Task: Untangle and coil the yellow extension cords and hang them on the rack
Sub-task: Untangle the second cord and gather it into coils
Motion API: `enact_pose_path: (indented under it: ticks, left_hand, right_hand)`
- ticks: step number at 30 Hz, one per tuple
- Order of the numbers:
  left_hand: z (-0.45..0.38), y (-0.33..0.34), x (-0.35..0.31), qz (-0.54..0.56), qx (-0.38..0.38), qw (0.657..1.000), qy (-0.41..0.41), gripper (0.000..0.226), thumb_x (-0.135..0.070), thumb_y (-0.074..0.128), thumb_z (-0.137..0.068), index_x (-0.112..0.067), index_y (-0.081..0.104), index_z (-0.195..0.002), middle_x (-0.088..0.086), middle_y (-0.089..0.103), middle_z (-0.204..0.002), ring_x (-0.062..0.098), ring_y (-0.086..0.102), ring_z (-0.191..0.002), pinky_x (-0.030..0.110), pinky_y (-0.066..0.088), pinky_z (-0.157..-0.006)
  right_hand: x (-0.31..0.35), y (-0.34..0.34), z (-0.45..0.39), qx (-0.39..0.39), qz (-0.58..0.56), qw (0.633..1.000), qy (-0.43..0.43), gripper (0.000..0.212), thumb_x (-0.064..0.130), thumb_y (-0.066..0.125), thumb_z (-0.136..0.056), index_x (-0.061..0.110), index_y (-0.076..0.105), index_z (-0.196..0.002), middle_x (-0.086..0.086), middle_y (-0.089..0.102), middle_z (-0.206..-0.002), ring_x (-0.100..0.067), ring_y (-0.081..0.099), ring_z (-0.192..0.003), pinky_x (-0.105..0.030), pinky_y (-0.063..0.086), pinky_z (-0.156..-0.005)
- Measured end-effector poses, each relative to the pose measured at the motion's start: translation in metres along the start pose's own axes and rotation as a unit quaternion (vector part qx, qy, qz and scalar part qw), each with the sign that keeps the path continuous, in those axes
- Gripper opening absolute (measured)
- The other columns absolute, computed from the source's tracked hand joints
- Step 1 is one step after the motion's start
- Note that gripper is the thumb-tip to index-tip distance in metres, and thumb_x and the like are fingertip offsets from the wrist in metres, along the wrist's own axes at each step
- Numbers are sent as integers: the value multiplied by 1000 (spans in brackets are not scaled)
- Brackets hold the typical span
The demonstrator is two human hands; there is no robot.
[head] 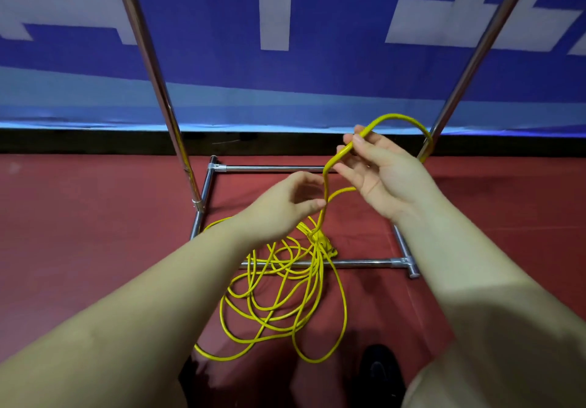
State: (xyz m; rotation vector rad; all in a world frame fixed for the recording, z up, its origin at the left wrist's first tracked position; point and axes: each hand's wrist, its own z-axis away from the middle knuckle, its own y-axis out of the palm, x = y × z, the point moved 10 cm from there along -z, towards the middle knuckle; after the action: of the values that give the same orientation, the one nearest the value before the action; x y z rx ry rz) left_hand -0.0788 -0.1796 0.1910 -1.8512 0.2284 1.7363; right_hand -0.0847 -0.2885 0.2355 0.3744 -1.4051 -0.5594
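1. The right hand (385, 172) is raised in front of the rack (160, 96), palm turned toward the camera, and pinches a strand of the cord (279, 284) between thumb and fingertips; an arch of cord rises above it and drops behind the wrist.
2. The left hand (287, 203) sits lower and just to the left, its fingers curled loosely around the same strand where it runs down. The grip looks light, more a guide than a clamp.
3. From the hands the strand falls almost straight down to a tight bunch of turns on the rack's front bar, directly below and between both hands. The left hand is the nearer one to that bunch.
4. The rest of the cord spreads toward the person in loose, overlapping loops on the floor (79, 233), long axis running from the bar toward the feet. It is not yet coiled.
5. The cord is thin, smooth, glossy yellow, and springy enough to hold open curves.
6. The rack is polished metal tube with clamp joints: two slanted uprights and a rectangular base.
7. The floor is matte red; behind the rack hangs a blue and white banner (317, 68).
8. A dark shoe (379, 372) shows at the bottom edge.
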Motion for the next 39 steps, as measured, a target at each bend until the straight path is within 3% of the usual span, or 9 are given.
enact_pose_path:
  ticks: [7, 11, 13, 17, 21, 25, 30, 34, 39]
  left_hand:
    - [-5, -2, -6, -41, -26, 998, 27, 14, -9, 52, -95, -20, 48, -87, 13, 62, -92, 32, 62, -92, 41, 48, -91]
    - [-2, 3, -14, 20, -32, 999, 27, 16, -8, 44, -98, -16, 44, -85, 2, 50, -74, 12, 51, -66, 22, 48, -66]
    - [-2, -2, -13, 82, -58, 995, 4, 17, -9, 41, -100, -16, 44, -84, 1, 48, -72, 7, 50, -60, 19, 48, -60]
    - [-2, -20, -9, 201, -124, 971, -44, 16, -13, 41, -101, -14, 46, -86, 3, 52, -73, 8, 53, -57, 26, 53, -55]
    - [-1, -32, -11, 292, -157, 942, -54, 15, -13, 42, -100, -13, 48, -86, 3, 53, -75, 9, 55, -58, 26, 56, -54]
    - [-4, -37, -7, 362, -159, 917, -50, 13, -13, 43, -100, -12, 52, -90, 3, 57, -78, 10, 61, -61, 26, 57, -63]
    - [0, -7, 8, 256, -46, 959, -114, 16, -20, 43, -100, -17, 58, -94, -2, 63, -74, 6, 60, -61, 27, 48, -70]
    - [12, 19, 21, 198, 67, 959, -193, 41, -41, 35, -99, -13, 63, -93, 6, 65, -90, 17, 60, -83, 26, 47, -79]
    - [20, 23, 25, 104, 128, 966, -200, 51, -48, 28, -99, -14, 64, -86, 6, 68, -84, 18, 60, -82, 29, 44, -79]
  right_hand:
    - [-5, 6, 3, 4, -20, 1000, 2, 20, 0, 43, -94, 13, 55, -84, 3, 69, -64, -9, 68, -62, -27, 59, -59]
    - [0, -3, 0, -15, -5, 1000, -5, 15, 7, 48, -94, 13, 56, -83, 0, 70, -72, -12, 69, -68, -30, 59, -64]
    - [-7, -8, -1, -13, 102, 995, 15, 7, 12, 52, -92, 15, 57, -88, -1, 69, -83, -14, 67, -80, -34, 58, -76]
    - [-48, -7, 8, 84, 397, 908, 102, 19, 15, 64, -85, 19, 60, -102, 1, 70, -97, -5, 64, -90, -22, 50, -80]
    - [-63, 4, 16, 159, 497, 847, 100, 17, 5, 65, -84, 20, 62, -92, 1, 69, -91, -2, 64, -76, -15, 50, -71]
    - [-52, 8, 12, 140, 469, 869, 69, 16, 1, 60, -86, 16, 61, -83, 0, 68, -74, -2, 66, -64, -18, 54, -64]
    - [-42, 14, 13, 115, 371, 919, 73, 14, 4, 54, -91, 16, 60, -90, 2, 69, -73, -8, 69, -65, -21, 57, -62]
    - [-19, 4, 4, 28, 167, 984, 57, 12, 8, 46, -95, 12, 56, -92, 7, 68, -62, -6, 68, -59, -19, 55, -52]
    - [-5, -23, -3, -77, -19, 996, 30, 14, 10, 46, -96, 8, 56, -86, 4, 68, -57, -6, 68, -57, -18, 51, -46]
